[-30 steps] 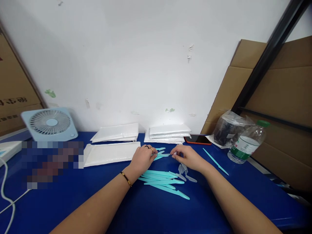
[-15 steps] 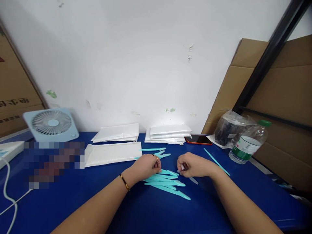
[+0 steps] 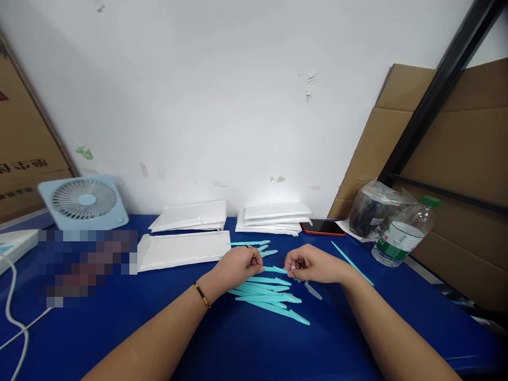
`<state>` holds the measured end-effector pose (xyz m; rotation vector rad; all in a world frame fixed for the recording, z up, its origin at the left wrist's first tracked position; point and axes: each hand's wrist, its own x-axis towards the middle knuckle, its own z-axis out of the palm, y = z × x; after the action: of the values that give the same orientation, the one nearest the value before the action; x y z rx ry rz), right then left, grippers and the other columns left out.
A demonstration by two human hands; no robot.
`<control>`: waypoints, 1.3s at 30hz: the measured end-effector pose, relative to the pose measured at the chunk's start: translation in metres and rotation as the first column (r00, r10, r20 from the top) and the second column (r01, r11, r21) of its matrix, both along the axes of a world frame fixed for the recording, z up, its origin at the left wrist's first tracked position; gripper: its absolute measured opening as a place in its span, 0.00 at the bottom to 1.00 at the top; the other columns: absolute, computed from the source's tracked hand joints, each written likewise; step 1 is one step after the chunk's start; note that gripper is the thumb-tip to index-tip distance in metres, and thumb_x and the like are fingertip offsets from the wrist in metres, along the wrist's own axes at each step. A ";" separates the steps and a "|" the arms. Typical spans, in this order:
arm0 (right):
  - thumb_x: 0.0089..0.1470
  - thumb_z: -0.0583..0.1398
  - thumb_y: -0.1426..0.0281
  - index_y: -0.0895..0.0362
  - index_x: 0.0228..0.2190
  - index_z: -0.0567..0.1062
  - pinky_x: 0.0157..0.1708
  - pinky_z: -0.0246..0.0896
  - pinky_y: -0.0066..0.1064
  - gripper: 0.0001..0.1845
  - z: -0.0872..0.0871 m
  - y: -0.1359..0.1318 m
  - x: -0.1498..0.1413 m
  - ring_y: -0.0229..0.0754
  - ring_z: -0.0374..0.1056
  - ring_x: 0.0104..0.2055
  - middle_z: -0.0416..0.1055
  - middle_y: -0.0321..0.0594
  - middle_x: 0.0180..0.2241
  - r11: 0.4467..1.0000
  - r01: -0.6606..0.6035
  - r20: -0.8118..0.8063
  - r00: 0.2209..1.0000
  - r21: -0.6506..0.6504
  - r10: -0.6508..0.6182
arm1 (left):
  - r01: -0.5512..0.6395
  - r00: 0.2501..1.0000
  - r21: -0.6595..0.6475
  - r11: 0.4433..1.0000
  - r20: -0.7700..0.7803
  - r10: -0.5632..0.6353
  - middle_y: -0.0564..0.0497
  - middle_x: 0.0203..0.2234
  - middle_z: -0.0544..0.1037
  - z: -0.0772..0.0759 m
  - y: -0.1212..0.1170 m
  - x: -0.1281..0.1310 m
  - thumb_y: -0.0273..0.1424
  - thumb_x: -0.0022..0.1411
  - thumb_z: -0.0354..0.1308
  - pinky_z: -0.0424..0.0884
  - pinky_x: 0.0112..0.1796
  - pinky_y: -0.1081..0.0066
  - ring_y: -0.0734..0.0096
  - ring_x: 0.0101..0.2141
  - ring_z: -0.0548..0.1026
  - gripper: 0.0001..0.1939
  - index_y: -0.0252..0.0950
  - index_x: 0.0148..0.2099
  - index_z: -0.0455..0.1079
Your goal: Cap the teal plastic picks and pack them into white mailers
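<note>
My left hand pinches a turquoise eyebrow razor, its blade end pointing right. At that end, the fingers of my right hand are closed on a small clear cap, mostly hidden by the fingertips. Below my hands several more eyebrow razors lie in a loose pile on the blue table. A few others rest beyond my left hand. Just under my right hand lies a loose translucent cap. One razor is alone to the right.
White padded envelopes lie at back left, with another stack beside them. A phone, a bagged dark object and a water bottle stand right. A blue fan is far left.
My left hand has lifted the razor away from the pile, slightly up. My right hand has moved a little left and up, meeting the razor's blade end.
</note>
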<state>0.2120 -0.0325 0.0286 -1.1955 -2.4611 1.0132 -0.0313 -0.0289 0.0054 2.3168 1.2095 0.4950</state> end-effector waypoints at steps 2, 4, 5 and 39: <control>0.48 0.58 0.65 0.60 0.31 0.73 0.21 0.55 0.23 0.11 -0.001 0.000 -0.004 0.33 0.61 0.21 0.67 0.35 0.21 1.000 0.003 -0.024 1.000 -0.003 -0.003 | -0.002 1.000 0.018 1.000 -0.009 0.002 0.53 0.29 0.74 0.000 -0.001 0.001 0.37 0.56 0.53 0.61 0.28 0.76 0.73 0.30 0.70 0.09 0.37 0.33 0.69; 0.49 0.58 0.65 0.59 0.31 0.73 0.21 0.54 0.23 0.11 -0.005 0.001 -0.010 0.33 0.61 0.21 0.67 0.35 0.21 0.999 0.019 -0.047 0.999 0.036 -0.018 | -0.016 1.000 0.060 0.998 -0.021 0.017 0.53 0.29 0.74 0.000 -0.001 0.003 0.37 0.56 0.53 0.62 0.29 0.75 0.73 0.30 0.70 0.09 0.37 0.33 0.69; 0.49 0.58 0.65 0.59 0.31 0.73 0.21 0.54 0.23 0.10 -0.007 0.002 -0.013 0.33 0.61 0.21 0.67 0.35 0.21 0.997 0.035 -0.055 0.998 0.072 -0.031 | -0.027 0.999 0.088 0.996 -0.028 0.030 0.53 0.29 0.74 -0.001 -0.001 0.004 0.36 0.56 0.53 0.62 0.29 0.75 0.72 0.31 0.70 0.08 0.37 0.33 0.69; 0.40 0.61 0.68 0.59 0.23 0.75 0.20 0.52 0.23 0.06 0.004 -0.004 0.009 0.34 0.61 0.22 0.69 0.35 0.20 0.995 0.029 0.181 0.982 0.093 -0.045 | -0.007 0.998 0.095 0.995 -0.062 0.013 0.55 0.24 0.75 0.004 -0.007 0.010 0.34 0.55 0.57 0.59 0.28 0.75 0.73 0.27 0.69 0.06 0.38 0.29 0.70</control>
<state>0.2214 -0.0364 0.0325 -1.3542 -2.5806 0.8052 -0.0218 -0.0354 0.0089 2.4233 1.2521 0.4971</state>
